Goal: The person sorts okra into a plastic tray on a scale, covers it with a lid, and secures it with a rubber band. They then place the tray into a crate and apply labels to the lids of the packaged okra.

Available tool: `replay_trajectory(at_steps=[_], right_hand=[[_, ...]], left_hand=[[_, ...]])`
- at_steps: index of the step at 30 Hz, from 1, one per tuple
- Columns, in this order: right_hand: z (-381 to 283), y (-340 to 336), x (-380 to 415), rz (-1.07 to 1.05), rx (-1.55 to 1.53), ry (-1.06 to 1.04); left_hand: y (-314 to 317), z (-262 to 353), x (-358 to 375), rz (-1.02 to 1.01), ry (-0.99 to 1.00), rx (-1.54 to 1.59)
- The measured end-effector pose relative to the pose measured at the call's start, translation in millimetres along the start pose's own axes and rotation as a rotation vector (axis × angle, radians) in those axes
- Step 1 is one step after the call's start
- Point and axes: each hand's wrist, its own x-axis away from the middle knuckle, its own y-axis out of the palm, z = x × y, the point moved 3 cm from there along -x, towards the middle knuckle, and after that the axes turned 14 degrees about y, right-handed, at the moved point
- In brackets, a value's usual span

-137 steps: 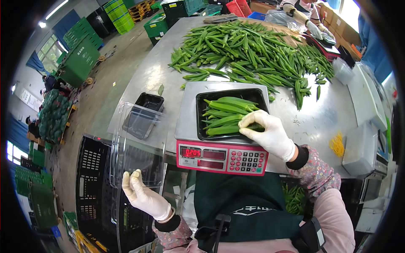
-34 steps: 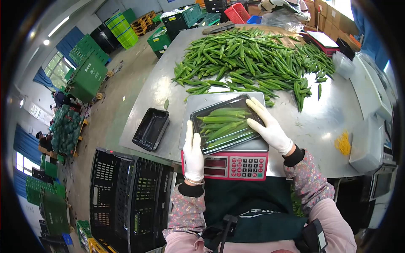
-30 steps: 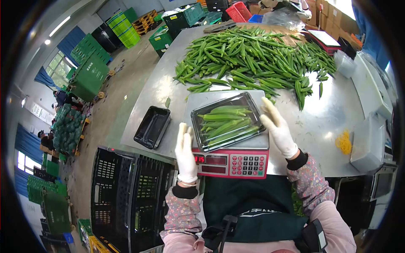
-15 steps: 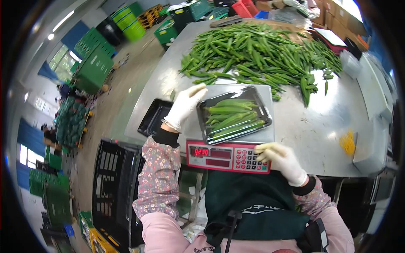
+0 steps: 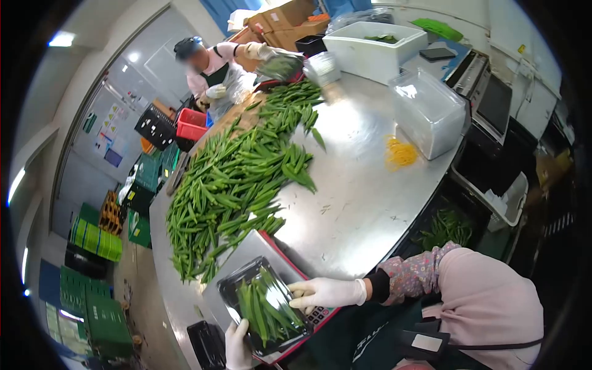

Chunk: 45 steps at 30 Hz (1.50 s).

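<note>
A black tray (image 5: 229, 300) of green okra (image 5: 261, 311) under shiny film lies on the red and silver weighing scale (image 5: 259, 244). White-gloved, my left hand (image 5: 237, 346) closes on the tray's near left edge, its thumb over the rim. My right hand (image 5: 328, 292), gloved too, has its fingers closed on the opposite edge, above the scale's keypad (image 5: 319, 313). Beside the scale sits another black tray (image 5: 206, 344). Loose okra (image 5: 231, 185) is heaped across the metal table beyond.
Yellow rubber bands (image 5: 401, 152) lie on the metal table (image 5: 351, 203) near a clear plastic box (image 5: 428, 114). A white tub (image 5: 374, 52) stands at the back. Across the table a co-worker (image 5: 213, 73) holds a filled bag. A black crate (image 5: 155, 125) and a red crate (image 5: 192, 124) stand left.
The view has swung to the right, bringing the co-worker into sight. Both my hands, apart from the tray before, are now on its edges.
</note>
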Motion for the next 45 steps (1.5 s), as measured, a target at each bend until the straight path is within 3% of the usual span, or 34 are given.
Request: replay_trajectory(at_steps=[6,8,9,10,14,16,19,24,29,37,39,41,42,45], right_hand=[[-20,-31,25,0.019,0.164,-0.043],[-45,-76,47,0.400,0.566,-0.401],[-32,-120,47,0.728,0.668,-0.408],[-42,-152,63,0.914,0.676,-0.413],[-36,-265,125,1.476,1.004,-0.238],[-26,-288,148,1.539,1.111,-0.063],[-7,-300,163,1.589,1.266,0.042],[-6,-319,163,1.536,1.158,0.085],[-24,-311,168,1.752,1.096,-0.140],[-48,-300,174,1.701,1.182,-0.337],[-55,-294,171,1.700,1.170,-0.345],[-57,-284,166,1.634,0.768,-0.403],[-58,-273,159,1.627,0.770,-0.409],[-54,-207,120,1.229,0.799,-0.483]], left_hand=[[0,-17,34,0.146,-0.239,0.302],[4,-25,41,0.207,-0.291,0.443],[8,-22,46,0.250,-0.271,0.470],[12,-20,51,0.294,-0.250,0.501],[21,-20,64,0.352,-0.197,0.511],[26,-20,68,0.373,-0.212,0.523],[34,-17,73,0.391,-0.197,0.528],[36,-32,68,0.311,-0.225,0.610],[59,-10,62,0.298,-0.172,0.609],[66,-14,60,0.295,-0.200,0.558],[67,-23,51,0.175,-0.010,0.791],[69,-27,51,0.174,-0.006,0.791],[72,-28,51,0.166,-0.004,0.788],[85,-35,48,0.144,-0.019,0.792]])
